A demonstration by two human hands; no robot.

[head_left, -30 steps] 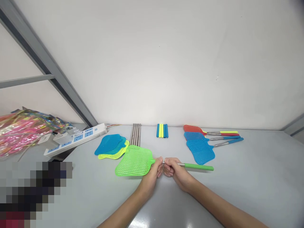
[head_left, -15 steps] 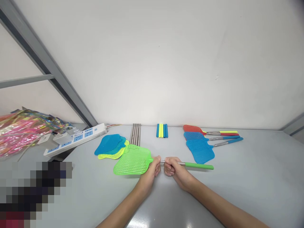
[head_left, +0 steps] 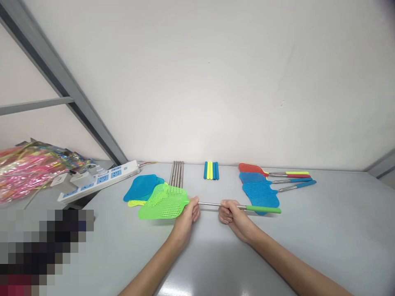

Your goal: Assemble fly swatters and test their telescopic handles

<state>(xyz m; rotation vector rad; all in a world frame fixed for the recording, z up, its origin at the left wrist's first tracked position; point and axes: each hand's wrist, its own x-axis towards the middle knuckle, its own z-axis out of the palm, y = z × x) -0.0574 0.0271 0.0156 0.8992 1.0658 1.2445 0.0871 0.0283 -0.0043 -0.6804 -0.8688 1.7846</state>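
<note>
A green fly swatter [head_left: 165, 202] with a telescopic metal rod is held level above the table, its mesh head to the left and its green grip to the right. My left hand [head_left: 189, 213] is closed round the rod just beside the head. My right hand [head_left: 233, 216] is closed round the rod near the grip. A thin length of bare rod shows between the two fists. Behind the green head lie loose blue swatter heads [head_left: 140, 187] and a yellow swatter head [head_left: 135, 203], partly covered.
Several metal rods [head_left: 176, 173] lie at the back, beside blue and yellow grip tubes [head_left: 211, 170]. Assembled swatters [head_left: 261, 193] in red and blue lie at the right. A power strip [head_left: 106, 177] and a heap of plastic packaging [head_left: 33, 170] are at the left. A wall [head_left: 210, 94] rises behind.
My hands have moved apart, the left one leftward with the head, the right one slightly rightward. More of the thin rod shows between them, so the swatter is longer.
</note>
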